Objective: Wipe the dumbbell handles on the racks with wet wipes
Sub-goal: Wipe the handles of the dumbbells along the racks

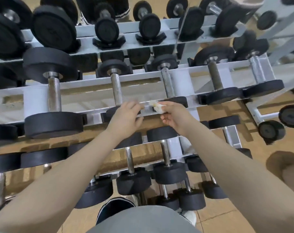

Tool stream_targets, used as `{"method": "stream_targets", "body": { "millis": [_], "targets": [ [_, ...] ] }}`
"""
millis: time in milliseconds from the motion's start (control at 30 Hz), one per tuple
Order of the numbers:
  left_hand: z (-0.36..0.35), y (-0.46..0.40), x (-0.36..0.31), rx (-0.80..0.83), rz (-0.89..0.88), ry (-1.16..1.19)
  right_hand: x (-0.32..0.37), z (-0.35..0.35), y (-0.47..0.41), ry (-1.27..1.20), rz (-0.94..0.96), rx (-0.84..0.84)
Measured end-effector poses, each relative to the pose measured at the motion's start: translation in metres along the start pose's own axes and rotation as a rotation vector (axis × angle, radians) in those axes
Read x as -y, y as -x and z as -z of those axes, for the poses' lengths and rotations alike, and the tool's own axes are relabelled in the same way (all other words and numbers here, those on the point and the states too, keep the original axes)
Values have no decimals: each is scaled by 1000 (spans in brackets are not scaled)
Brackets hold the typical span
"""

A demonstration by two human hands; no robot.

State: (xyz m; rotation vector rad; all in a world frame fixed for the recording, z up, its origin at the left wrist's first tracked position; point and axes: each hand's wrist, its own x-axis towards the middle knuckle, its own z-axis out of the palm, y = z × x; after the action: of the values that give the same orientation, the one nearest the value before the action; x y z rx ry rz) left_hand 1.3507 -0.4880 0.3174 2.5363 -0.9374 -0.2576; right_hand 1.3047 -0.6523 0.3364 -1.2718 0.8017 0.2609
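Head view: the rack (99,105), a white-painted steel frame with slotted rails, serves as the landmark. The right hand (173,115) pinches a crumpled white wet wipe (157,106) just in front of the middle rail of the rack, between the near heads of two dumbbells. The left hand (126,115) reaches beside it over a near head; motion blur hides its fingertips, so whether they grip anything cannot be told. The wipe is off every handle at this moment. Progress cannot be read from the metal: the middle-tier handles (116,89) show dull, mottled grey steel with no visible wet sheen, so which are already wiped is not determinable. As a judgement, the wipe is being readied or refolded between handles, and the handles on the lower tier (164,152) and upper tier appear to remain. Materials: dumbbell heads (52,123) are matte black rubber, round and thick, larger toward the left end of the rack; handles are straight cylindrical bars, some brownish with wear. Black cradles seat the heads on the upper rail. Below the rack lies a tan tiled floor (223,217).
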Motion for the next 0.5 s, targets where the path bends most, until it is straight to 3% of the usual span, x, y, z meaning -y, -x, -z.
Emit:
{"method": "stream_targets", "body": {
  "millis": [233, 500],
  "targets": [
    [-59, 22, -115, 184, 18, 91, -28, 132, 63, -201, -18, -25],
    [-132, 68, -242, 158, 130, 221, -61, 266, 121, -174, -73, -29]
  ]
}}
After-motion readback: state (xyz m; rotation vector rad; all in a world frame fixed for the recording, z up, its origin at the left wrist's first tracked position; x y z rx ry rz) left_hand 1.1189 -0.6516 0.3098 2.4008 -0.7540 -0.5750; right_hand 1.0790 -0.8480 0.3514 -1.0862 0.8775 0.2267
